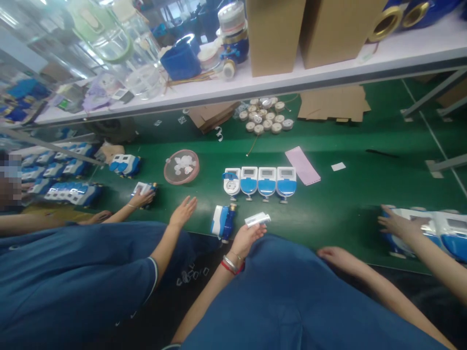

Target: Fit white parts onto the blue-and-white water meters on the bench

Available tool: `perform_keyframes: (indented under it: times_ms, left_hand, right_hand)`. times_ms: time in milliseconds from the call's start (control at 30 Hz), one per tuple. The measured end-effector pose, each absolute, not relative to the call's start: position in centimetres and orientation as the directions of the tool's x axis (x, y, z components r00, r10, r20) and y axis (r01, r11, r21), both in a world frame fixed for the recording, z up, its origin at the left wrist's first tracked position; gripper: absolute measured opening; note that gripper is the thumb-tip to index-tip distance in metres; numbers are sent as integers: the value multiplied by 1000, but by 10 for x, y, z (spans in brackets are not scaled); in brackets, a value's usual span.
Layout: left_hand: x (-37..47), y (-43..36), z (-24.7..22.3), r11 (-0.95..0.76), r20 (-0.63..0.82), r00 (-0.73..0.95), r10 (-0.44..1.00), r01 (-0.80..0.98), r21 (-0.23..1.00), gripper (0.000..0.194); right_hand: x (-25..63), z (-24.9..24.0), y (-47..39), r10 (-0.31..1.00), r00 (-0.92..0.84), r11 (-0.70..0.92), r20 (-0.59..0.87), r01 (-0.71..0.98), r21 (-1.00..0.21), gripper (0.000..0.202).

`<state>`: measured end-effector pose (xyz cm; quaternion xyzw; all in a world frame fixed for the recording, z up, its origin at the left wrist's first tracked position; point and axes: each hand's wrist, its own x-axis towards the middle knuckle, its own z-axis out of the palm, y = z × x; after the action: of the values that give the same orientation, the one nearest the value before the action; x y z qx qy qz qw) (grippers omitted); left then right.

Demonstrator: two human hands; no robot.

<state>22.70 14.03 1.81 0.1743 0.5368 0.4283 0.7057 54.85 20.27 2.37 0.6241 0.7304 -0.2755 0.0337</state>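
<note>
My left hand (247,239), with bracelets at its wrist, is closed around a small white object (257,219) near the table's front edge. A blue and white meter with a brass fitting (220,221) lies left of it. Four meters stand in a row beyond, the leftmost (231,184) with its blue lid raised, the others (266,183) with lids down. My right hand (336,257) rests by the front edge, fingers curled together, with nothing visible in them.
A co-worker's hands touch a meter (141,193) and reach over the table at left; another person's hand is on meters (454,231) at right. Beyond are a pink bowl (181,167), pink sheet (302,166), white card (338,166), round parts (268,116) and a shelf (204,90).
</note>
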Motion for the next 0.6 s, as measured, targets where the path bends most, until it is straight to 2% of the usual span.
perform_keyframes:
  times_ms: [67,133,200,333,500,600]
  left_hand:
    - [226,135,23,559,-592,65,803,-425,712,41]
    - [227,131,31,551,-572,79,816,-407,729,43]
    - [228,128,40,544,-552,91,829,-362,757,44]
    - [226,123,54,499,-492,87,866,-205,842,42]
    - [219,116,58,407,-407,35,913,15,913,38]
    - [216,113,57,406,-407,1,914,78,911,36]
  right_hand:
    - [515,27,199,886,-308,100,-347,857,-506,31]
    - [482,37,205,890,-407,137,-207,670,-730,34]
    - [450,51,215,878,-477,203,-49,462,-864,30]
    - [400,70,224,768,-629,351,115,264,-899,21]
    - [372,67,215,655,-738,465,162,225,-856,20]
    - [363,65,209,654,-743,465,141,248,-850,17]
